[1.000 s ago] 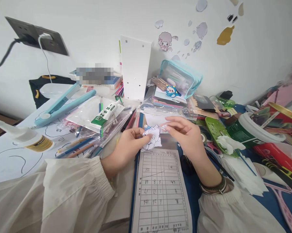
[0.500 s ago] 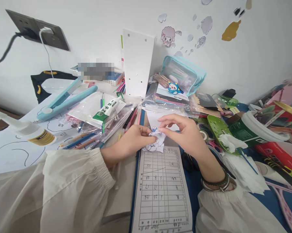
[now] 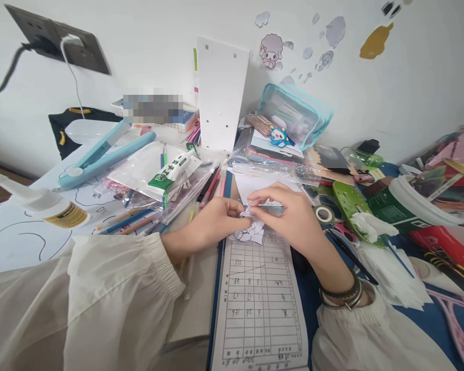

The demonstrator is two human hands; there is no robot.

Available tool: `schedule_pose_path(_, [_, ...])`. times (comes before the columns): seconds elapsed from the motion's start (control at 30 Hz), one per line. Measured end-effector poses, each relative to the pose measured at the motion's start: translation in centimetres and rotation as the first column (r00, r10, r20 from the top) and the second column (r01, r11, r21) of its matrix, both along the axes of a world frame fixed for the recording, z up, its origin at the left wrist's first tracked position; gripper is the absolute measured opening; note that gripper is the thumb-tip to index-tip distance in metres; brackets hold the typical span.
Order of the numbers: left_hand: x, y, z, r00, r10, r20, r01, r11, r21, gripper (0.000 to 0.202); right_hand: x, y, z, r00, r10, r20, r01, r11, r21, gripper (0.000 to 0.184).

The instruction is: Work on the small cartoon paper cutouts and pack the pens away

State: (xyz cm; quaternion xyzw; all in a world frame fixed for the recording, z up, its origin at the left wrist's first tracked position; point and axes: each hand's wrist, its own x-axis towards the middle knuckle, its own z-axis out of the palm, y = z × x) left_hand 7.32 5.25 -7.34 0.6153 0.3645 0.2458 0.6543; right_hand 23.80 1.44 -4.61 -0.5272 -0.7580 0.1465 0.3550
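Between my fingers is a small paper cutout (image 3: 251,233) with a line drawing and a bit of blue near its top. My left hand (image 3: 216,219) pinches its left side between thumb and fingers. From the right, my right hand (image 3: 284,208) pinches the cutout's upper edge with thumb and forefinger; the fingertips hide part of it. Below them lies an open notebook (image 3: 260,304) with a printed, handwritten table. Another sheet of white paper (image 3: 251,184) shows just behind my hands.
A glue bottle (image 3: 57,206), a light-blue hair straightener (image 3: 108,159) and a green-and-white tube (image 3: 173,170) lie left. To the right are a roll of tape (image 3: 324,214), a green tray (image 3: 349,203), crumpled tissues (image 3: 394,273) and a tub (image 3: 405,201). A clear pouch (image 3: 297,116) stands behind.
My right fingers have lowered and closed in on the cutout's top, covering more of it. My left hand keeps its pinch. The whole view has shifted slightly.
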Motion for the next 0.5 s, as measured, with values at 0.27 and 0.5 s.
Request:
schedule_pose_path(0.27, [-0.17,0.13,-0.53,0.999,-0.039,0.015,0.037,0.994,0.105,0.014,-0.12,-0.08,-0.33,1.000,-0.008,-0.007,0.007,1.000,-0.017,0.018])
schedule_pose_path(0.5, [-0.11,-0.18,-0.44,1.000,0.028,-0.015,-0.025,0.988,0.150,0.017,0.13,0.19,-0.64,0.999,-0.013,-0.045,0.011,0.998,-0.061,0.015])
